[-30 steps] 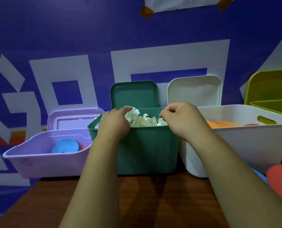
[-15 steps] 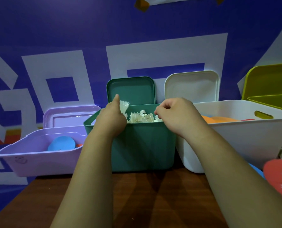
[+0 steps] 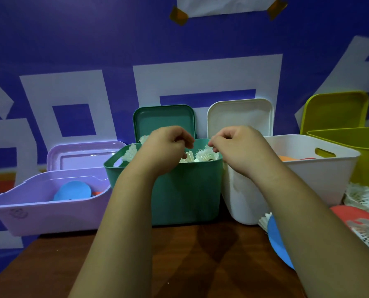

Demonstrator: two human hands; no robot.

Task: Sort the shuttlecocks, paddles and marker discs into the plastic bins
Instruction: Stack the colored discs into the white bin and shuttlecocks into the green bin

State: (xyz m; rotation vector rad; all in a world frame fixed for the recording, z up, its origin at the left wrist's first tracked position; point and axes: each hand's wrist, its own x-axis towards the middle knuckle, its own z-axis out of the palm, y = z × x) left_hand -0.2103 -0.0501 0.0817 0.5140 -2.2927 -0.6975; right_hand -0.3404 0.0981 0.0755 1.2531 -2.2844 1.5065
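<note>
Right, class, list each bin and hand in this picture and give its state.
Purple bin, open, blue disc inside.
Green bin, open, holds shuttlecocks.
White bin, open.
Yellow-green bin, open.
Left hand, fingers curled, grip unclear.
Right hand, fingers curled, grip unclear.

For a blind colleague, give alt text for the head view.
The left hand and right hand, fingers curled, hover over a green bin of white shuttlecocks. A purple bin with a blue disc stands left of it, a white bin right.

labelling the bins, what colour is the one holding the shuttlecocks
Teal green: the bin shows clearest in the head view, with white shuttlecocks heaped inside.
</note>
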